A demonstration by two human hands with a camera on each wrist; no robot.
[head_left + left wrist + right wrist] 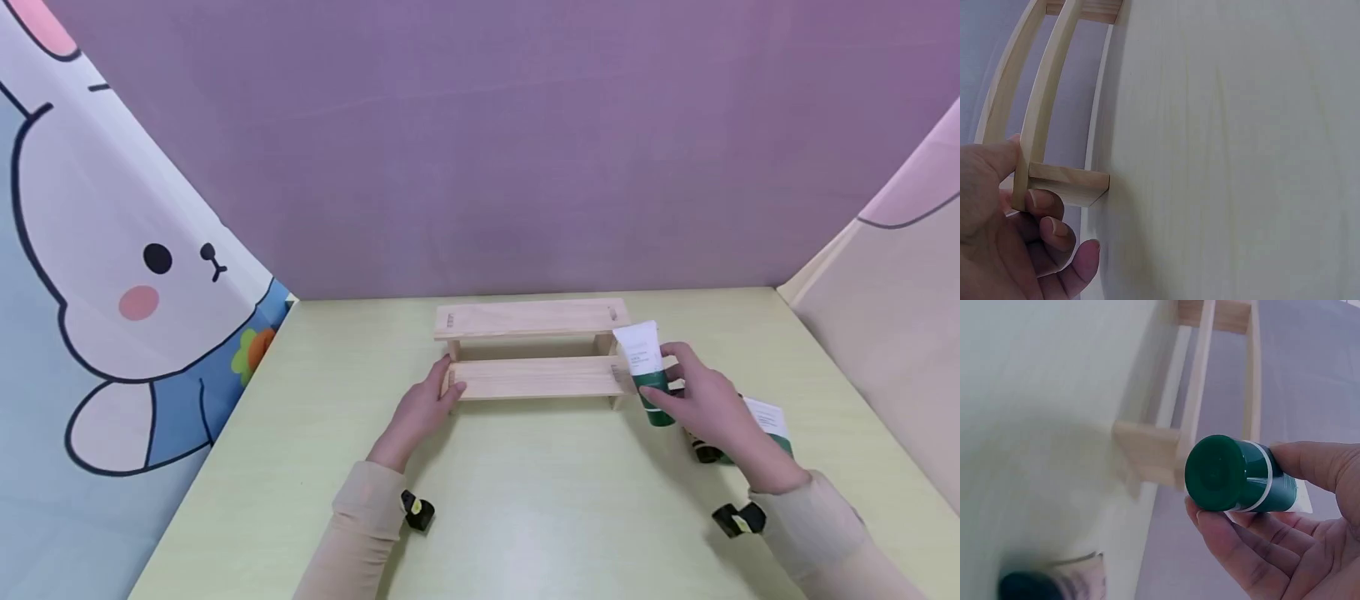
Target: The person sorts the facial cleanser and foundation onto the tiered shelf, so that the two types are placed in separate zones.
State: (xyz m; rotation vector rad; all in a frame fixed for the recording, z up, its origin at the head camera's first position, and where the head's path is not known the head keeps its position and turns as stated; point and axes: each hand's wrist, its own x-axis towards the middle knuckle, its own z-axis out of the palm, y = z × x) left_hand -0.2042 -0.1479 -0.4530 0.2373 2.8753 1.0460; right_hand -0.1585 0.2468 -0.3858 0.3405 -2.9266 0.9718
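A two-step wooden rack point(536, 379) stands toward the back of the table. My left hand point(420, 408) grips the left end of its lower board, thumb on one face and fingers curled under, as the left wrist view shows at the board's end point(1029, 150). Between thumb and fingers, my right hand point(708, 404) pinches a white squeeze tube point(645, 367) with a green lower part and cap. The tube is upright, slightly tilted, cap down, in front of the rack's right end. Its round green cap point(1216, 474) faces the right wrist camera.
Behind the right hand lie another white and green tube point(771, 421) and a dark-capped item point(705, 452), partly hidden by the hand. A purple cloth backdrop point(525, 150) rises behind the pale table point(525, 508). A cartoon-print cloth point(97, 275) hangs at the left.
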